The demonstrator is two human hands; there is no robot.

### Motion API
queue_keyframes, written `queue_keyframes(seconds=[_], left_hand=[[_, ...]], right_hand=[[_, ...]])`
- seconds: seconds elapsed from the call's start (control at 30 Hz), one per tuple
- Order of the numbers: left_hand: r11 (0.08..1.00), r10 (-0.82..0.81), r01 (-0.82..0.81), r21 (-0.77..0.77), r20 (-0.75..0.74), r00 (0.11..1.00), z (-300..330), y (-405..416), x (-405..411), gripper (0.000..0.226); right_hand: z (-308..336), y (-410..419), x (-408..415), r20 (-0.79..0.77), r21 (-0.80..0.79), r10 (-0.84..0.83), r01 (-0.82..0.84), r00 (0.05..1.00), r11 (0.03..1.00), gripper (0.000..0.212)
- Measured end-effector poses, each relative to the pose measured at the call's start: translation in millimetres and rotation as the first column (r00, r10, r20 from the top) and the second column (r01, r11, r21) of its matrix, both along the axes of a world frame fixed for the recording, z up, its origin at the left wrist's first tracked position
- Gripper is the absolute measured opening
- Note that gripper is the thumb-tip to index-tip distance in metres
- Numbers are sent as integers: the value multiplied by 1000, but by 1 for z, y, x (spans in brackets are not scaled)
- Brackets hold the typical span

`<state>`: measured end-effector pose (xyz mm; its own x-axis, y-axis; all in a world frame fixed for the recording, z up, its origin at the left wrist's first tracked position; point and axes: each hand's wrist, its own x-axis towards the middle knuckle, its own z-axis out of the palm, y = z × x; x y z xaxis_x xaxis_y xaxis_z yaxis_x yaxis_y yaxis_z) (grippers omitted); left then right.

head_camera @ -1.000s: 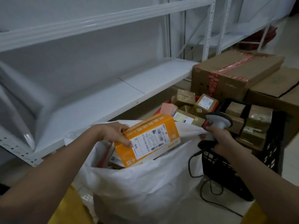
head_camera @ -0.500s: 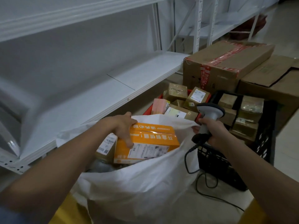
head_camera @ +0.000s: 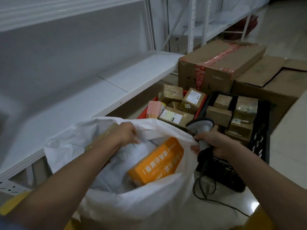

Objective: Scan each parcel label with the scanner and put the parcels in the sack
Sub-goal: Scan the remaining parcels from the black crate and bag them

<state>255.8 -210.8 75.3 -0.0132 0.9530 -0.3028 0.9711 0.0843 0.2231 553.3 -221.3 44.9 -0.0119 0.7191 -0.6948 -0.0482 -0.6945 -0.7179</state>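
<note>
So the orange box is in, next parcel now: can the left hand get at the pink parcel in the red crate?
Probably yes. The left hand holds no parcel; it only grips the sack rim. The pink parcel lies uncovered at the red crate's near edge, just beyond the sack, with nothing between.

The sack [head_camera: 132, 205] is white woven plastic, matt and creased. The orange box [head_camera: 157, 161] in it is smooth printed card with a slight sheen. The scanner [head_camera: 201, 128] is hard grey and black plastic. The parcels [head_camera: 192, 100] are brown cardboard under glossy tape. The crate [head_camera: 259, 143] is black plastic lattice. The shelf [head_camera: 99, 90] looks like white painted metal, smooth.
</note>
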Motion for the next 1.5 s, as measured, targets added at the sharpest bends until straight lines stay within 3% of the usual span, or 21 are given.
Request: queue_keyframes(seconds=[0.1,0.23,0.33,0.47,0.53,0.67,0.8,0.9,0.97,1.17,1.37,1.5], left_hand=[[979,-11,-13,202,118,993,6,12,28,28],[945,-133,32,326,293,947,15,33,84,13],[933,-194,49,355,386,902,10,55,138,14],[972,-218,162,171,394,893,-28,93,225,15],[979,-184,204,-15,375,909,-64,110,269,13],[929,-15,110,-353,261,965,-158,132,343,34],[872,-13,79,-483,139,990,-231,142,391,65],[821,112,-27,-571,115,987,-276,136,409,114],[804,171,-94,-587,76,982,-293,128,417,138],[845,82,-109,-523,-74,994,-311,121,432,139],[899,23,-11,-437,22,999,-303,128,425,134],[911,81,-16,-413,141,987,-288,126,420,125]], right_hand=[[0,-2,13,-17,-51,-46,45,999,998,38],[13,12,60,-1,31,-200,200,980,979,31],[14,25,110,57,93,-325,319,944,943,26],[-7,47,160,227,165,-409,379,884,910,28],[-18,59,174,181,158,-449,425,875,891,23],[-47,80,192,127,108,-462,451,878,886,25],[-76,91,211,206,127,-366,346,908,930,27],[-85,95,223,200,136,-320,297,926,945,28],[-88,97,231,211,154,-309,281,927,947,25],[-87,105,245,167,179,-355,326,920,928,23],[-85,103,250,141,180,-392,366,909,913,25],[-82,102,248,122,182,-430,406,894,896,25]])
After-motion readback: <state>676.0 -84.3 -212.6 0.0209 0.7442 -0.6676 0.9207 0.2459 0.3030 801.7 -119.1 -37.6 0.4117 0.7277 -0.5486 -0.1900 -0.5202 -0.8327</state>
